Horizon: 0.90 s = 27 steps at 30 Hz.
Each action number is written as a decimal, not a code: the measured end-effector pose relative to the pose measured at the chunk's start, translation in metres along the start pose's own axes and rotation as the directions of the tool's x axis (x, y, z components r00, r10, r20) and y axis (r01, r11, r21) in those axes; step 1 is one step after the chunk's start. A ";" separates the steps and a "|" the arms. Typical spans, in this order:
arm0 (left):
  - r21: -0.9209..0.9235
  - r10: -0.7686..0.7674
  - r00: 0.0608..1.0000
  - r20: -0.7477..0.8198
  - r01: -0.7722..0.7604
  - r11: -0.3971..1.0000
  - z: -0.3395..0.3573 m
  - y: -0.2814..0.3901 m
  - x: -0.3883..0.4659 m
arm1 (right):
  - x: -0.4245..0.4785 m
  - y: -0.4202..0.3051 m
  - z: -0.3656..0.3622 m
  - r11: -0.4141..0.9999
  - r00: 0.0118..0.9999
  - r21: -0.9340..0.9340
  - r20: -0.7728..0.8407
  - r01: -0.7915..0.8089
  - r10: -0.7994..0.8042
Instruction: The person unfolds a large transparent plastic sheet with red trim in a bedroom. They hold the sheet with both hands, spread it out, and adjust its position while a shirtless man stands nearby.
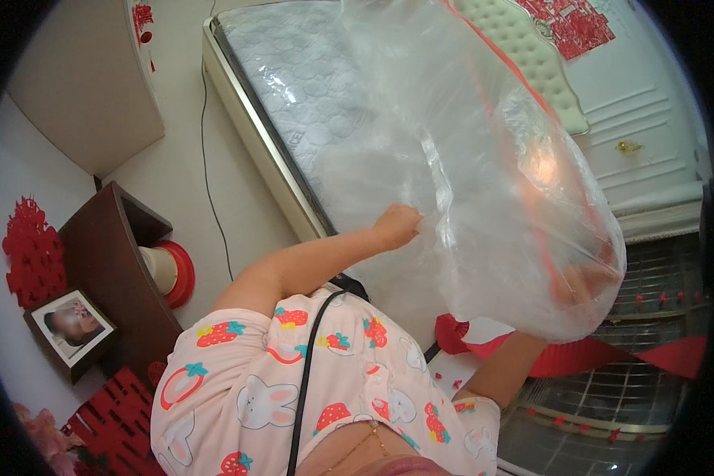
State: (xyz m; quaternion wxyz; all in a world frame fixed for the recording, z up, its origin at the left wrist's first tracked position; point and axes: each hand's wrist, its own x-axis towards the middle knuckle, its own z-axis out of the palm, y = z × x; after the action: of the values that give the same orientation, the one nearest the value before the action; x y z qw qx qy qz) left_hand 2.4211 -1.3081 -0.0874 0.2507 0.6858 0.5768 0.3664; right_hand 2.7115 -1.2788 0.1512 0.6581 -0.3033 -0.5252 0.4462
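A large, billowing clear plastic cover point(387, 149) with a red-orange edge strip fills the space before me. My left hand point(398, 226) is closed in a fist on the plastic near its middle, left of a shiny crease. My right hand point(583, 282) shows blurred through the film at the cover's lower right; whether its fingers grip the film is unclear. Behind the cover lies a quilted mattress point(309, 77), itself wrapped in clear film, on a bed frame point(262, 143) with a pale side rail. The plastic hides much of the mattress.
A tufted headboard point(511, 41) stands at upper right. A black cable point(205, 160) runs along the floor point(172, 172). At left are a dark brown cabinet point(119, 268) and a framed photo point(74, 327). Red crepe streamer point(571, 357) hangs near the barred window point(648, 285).
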 end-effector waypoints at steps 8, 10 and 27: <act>0.184 -0.380 0.902 -0.206 0.417 0.890 -0.011 -0.156 -0.084 | 0.034 -0.039 -0.029 0.945 0.959 -0.177 -0.015 0.276 -0.283; 0.249 -0.489 0.842 -0.227 0.536 0.807 -0.031 -0.174 -0.134 | 0.037 -0.039 -0.039 0.929 0.949 -0.207 -0.011 0.305 -0.314; -0.377 -0.894 -0.034 -0.447 0.913 0.154 -0.048 -0.346 -0.429 | 0.055 0.044 -0.058 0.953 0.993 -0.283 -0.020 0.110 -0.120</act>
State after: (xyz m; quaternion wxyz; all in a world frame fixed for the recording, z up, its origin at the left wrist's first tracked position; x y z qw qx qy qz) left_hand 2.1445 -1.6578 -0.4154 0.2245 -0.0069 0.9293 0.2932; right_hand 2.7583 -1.2068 0.1205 0.6427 -0.3708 -0.5878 0.3225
